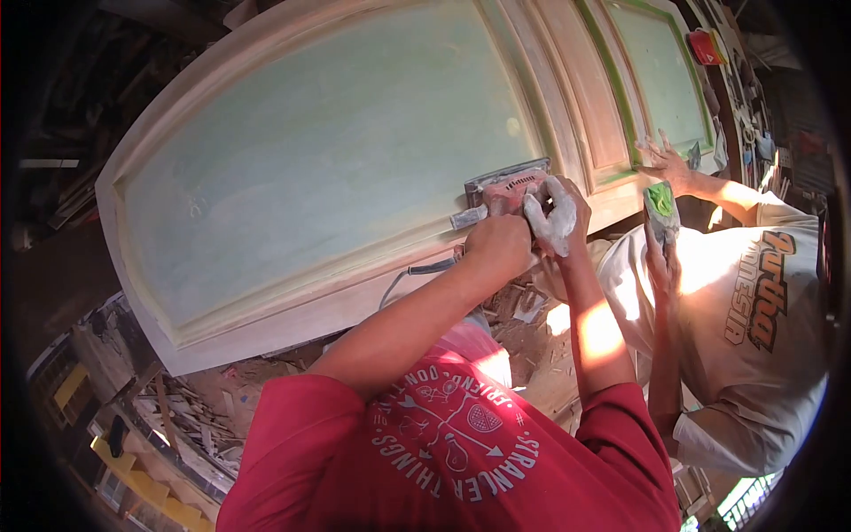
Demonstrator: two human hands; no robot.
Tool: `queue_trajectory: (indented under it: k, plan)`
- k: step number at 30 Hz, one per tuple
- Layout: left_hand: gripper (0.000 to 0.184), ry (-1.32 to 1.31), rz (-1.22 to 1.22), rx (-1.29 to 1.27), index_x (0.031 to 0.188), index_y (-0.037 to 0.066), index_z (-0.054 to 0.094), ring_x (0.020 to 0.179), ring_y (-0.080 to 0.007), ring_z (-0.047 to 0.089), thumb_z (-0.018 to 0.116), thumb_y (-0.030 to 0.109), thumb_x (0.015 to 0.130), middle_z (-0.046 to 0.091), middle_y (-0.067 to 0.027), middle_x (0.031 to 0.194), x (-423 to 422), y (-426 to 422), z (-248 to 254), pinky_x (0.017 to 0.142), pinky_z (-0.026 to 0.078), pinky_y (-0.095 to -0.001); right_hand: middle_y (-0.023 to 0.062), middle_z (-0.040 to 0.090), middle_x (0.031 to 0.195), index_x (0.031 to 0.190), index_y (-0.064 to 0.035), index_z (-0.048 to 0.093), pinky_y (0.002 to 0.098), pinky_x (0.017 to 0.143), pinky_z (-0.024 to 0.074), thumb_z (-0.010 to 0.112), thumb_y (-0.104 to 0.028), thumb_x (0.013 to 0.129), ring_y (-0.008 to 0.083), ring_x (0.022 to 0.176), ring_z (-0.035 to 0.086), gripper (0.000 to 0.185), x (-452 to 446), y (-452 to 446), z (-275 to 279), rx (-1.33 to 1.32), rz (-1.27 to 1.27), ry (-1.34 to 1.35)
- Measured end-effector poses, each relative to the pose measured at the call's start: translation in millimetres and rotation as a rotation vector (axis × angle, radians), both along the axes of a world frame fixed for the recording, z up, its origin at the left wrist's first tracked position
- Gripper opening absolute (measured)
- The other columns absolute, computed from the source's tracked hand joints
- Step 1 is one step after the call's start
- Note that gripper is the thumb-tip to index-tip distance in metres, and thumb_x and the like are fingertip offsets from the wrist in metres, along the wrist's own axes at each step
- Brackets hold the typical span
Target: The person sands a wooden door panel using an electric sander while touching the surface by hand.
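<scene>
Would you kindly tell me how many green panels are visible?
2: a large green panel, left of centre, and a smaller green panel, upper right, near the co-worker. Others may be out of view.

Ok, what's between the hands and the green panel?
A red sander: the head view shows it under the left hand and right hand, against the panel.

From here I see open panel running left of the sander, wide enough for a hand to sweep. Just right of the sander raised moulding stands in the way, and farther right a co-worker's hand; below the sander runs a cord.
</scene>
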State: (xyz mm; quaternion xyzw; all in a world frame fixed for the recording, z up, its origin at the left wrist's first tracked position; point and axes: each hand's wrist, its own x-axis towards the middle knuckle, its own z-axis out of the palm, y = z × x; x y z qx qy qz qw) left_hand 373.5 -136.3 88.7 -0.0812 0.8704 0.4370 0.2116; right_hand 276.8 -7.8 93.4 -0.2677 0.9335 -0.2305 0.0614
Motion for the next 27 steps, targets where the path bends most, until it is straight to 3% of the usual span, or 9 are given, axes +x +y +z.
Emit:
queue_trajectory:
  k: [7, 9, 15, 19, 27]
  plan:
    - [0.051, -0.029, 0.021, -0.024, 0.096, 0.000, 0.084, 0.091, -0.0449, 0.080, 0.086, 0.050, 0.087, 0.081, -0.0252, 0.094, 25.8, -14.8, 1.1, 0.083, 0.065, -0.0551, 0.0130, 0.070, 0.093, 0.095, -0.0066, 0.067, 0.0510, 0.078, 0.0564, 0.078, -0.031, 0.086, 0.0382, 0.090, 0.070, 0.028, 23.6, -14.1, -5.3, -0.010, 0.035, -0.033]
    - [0.055, -0.102, 0.001, -0.055, 0.096, -0.001, 0.085, 0.096, -0.0412, 0.082, 0.084, 0.053, 0.089, 0.083, -0.0235, 0.098, 35.6, -22.6, 3.8, 0.085, 0.066, -0.0526, 0.0135, 0.070, 0.093, 0.093, -0.0065, 0.066, 0.0516, 0.078, 0.0563, 0.077, -0.031, 0.086, 0.0382, 0.092, 0.070, 0.028, 35.5, -23.2, -4.5, -0.032, 0.040, -0.065]
    - [0.055, -0.172, 0.036, -0.109, 0.092, -0.002, 0.084, 0.092, -0.0433, 0.081, 0.086, 0.053, 0.085, 0.081, -0.0252, 0.093, 89.2, -70.6, 14.9, 0.084, 0.066, -0.0537, 0.0147, 0.071, 0.098, 0.088, -0.0064, 0.067, 0.0526, 0.082, 0.0574, 0.077, -0.031, 0.086, 0.0392, 0.097, 0.071, 0.027, 89.8, -70.7, -6.8, -0.026, 0.086, -0.040]
    - [0.064, -0.226, 0.053, -0.124, 0.092, -0.001, 0.083, 0.093, -0.0459, 0.080, 0.085, 0.062, 0.081, 0.080, -0.0277, 0.093, 133.4, -109.4, 5.3, 0.086, 0.064, -0.0553, 0.0156, 0.073, 0.102, 0.093, -0.0056, 0.070, 0.0523, 0.084, 0.0590, 0.077, -0.030, 0.087, 0.0402, 0.100, 0.072, 0.027, 132.5, -109.0, -11.0, -0.041, 0.130, -0.055]
    - [0.047, -0.172, 0.068, -0.136, 0.092, -0.001, 0.082, 0.093, -0.0471, 0.079, 0.083, 0.045, 0.083, 0.080, -0.0276, 0.095, 223.1, -184.8, 3.8, 0.086, 0.063, -0.0565, 0.0168, 0.073, 0.105, 0.101, -0.0070, 0.075, 0.0528, 0.087, 0.0589, 0.075, -0.030, 0.091, 0.0398, 0.104, 0.072, 0.025, 217.6, -185.0, -9.2, -0.026, 0.159, -0.066]
